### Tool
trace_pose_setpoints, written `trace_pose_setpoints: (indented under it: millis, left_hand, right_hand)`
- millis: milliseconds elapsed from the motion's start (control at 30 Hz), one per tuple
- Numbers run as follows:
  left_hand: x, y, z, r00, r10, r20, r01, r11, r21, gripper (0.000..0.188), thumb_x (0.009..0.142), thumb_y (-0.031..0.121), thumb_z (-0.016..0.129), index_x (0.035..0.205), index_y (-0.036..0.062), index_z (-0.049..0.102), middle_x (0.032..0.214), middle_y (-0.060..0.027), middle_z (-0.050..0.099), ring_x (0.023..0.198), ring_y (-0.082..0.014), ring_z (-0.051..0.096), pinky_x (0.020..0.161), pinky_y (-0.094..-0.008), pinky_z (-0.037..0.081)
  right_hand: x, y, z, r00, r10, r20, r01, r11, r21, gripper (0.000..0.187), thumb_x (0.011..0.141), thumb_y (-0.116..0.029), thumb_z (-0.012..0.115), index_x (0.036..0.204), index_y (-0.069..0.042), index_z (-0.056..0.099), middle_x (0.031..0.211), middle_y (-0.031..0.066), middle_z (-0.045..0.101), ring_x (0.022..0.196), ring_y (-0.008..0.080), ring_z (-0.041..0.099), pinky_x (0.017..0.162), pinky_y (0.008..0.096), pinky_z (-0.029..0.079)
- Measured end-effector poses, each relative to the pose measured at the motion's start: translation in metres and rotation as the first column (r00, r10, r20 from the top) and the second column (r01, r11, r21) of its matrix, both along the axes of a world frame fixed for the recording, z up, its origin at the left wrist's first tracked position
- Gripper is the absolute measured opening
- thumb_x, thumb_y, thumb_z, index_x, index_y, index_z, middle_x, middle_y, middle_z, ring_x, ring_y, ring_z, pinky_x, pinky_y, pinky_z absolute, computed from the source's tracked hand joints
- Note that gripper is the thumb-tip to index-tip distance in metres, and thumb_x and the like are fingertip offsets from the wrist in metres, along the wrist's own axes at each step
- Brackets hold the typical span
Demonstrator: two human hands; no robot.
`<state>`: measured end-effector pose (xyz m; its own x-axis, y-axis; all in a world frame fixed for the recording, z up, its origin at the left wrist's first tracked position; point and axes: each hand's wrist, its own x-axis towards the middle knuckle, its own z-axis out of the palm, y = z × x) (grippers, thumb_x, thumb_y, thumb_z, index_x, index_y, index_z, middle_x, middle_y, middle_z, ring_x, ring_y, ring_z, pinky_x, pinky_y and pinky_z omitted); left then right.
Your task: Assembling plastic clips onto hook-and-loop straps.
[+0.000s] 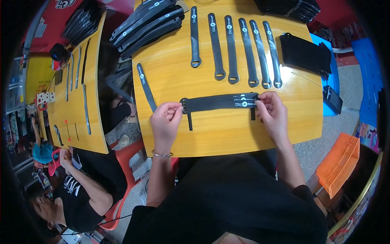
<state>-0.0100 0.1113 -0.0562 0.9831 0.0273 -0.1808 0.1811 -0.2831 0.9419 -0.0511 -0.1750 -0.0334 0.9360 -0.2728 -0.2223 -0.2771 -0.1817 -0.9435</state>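
In front of me a small stack of black storage straps [215, 102] lies crosswise, slotted ends at the left and white print at the right. My left hand [166, 120] pinches the slotted ends between thumb and fingertips. At the other end, the fingertips of my right hand [273, 114] close on the straps' rounded tips. Two short black strips stick out toward me from beneath the stack, a left strip [190, 122] and a right strip [252, 114]. A single strap [146, 86] slants beside my left hand, its lower end next to my fingers.
Several single straps [230, 49] lie in a row across the yellow table [235, 134]. Strap bundles [150, 24] fill the far left; a black bundle [305, 55] and phone [332, 99] sit right. An orange crate [338, 164] stands lower right. Another person [87, 187] sits at the left table.
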Motion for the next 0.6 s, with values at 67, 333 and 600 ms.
trace_pose_setpoints:
  millis: [67, 333, 600]
  left_hand:
    - [-0.0001, 0.0004, -0.0009, 1.000, 0.001, 0.000, -0.001, 1.000, 0.004, 0.008, 0.080, -0.005, 0.064, 0.088, -0.0060, 0.063, 0.081, -0.0049, 0.062, 0.069, -0.0042, 0.058, 0.058, -0.0154, 0.047]
    - [-0.0001, 0.0021, -0.0027, 1.000, -0.003, -0.007, 0.003, 1.000, 0.015, 0.008, 0.081, -0.006, 0.064, 0.088, -0.0062, 0.062, 0.082, -0.0051, 0.062, 0.069, -0.0047, 0.059, 0.059, -0.0156, 0.047]
    - [0.0002, 0.0008, -0.0022, 1.000, -0.006, -0.001, 0.006, 1.000, -0.020, 0.009, 0.081, -0.006, 0.064, 0.089, -0.0068, 0.062, 0.083, -0.0057, 0.062, 0.070, -0.0056, 0.060, 0.060, -0.0163, 0.049]
  right_hand:
    - [0.0004, 0.0004, 0.0002, 1.000, 0.005, 0.014, -0.005, 1.000, -0.021, 0.014, 0.086, -0.002, 0.062, 0.096, 0.000, 0.053, 0.078, 0.0040, 0.060, 0.060, 0.0050, 0.056, 0.050, 0.0180, 0.045]
    - [0.0037, 0.0026, 0.0020, 1.000, -0.007, 0.018, 0.008, 0.997, -0.074, 0.016, 0.085, -0.001, 0.063, 0.095, 0.000, 0.050, 0.075, 0.0041, 0.059, 0.058, 0.0055, 0.056, 0.049, 0.0191, 0.046]
    - [0.0055, 0.0030, 0.0033, 1.000, -0.013, -0.006, 0.013, 0.995, -0.100, 0.017, 0.085, -0.001, 0.062, 0.095, 0.000, 0.048, 0.073, 0.0037, 0.058, 0.056, 0.0059, 0.056, 0.047, 0.0200, 0.045]
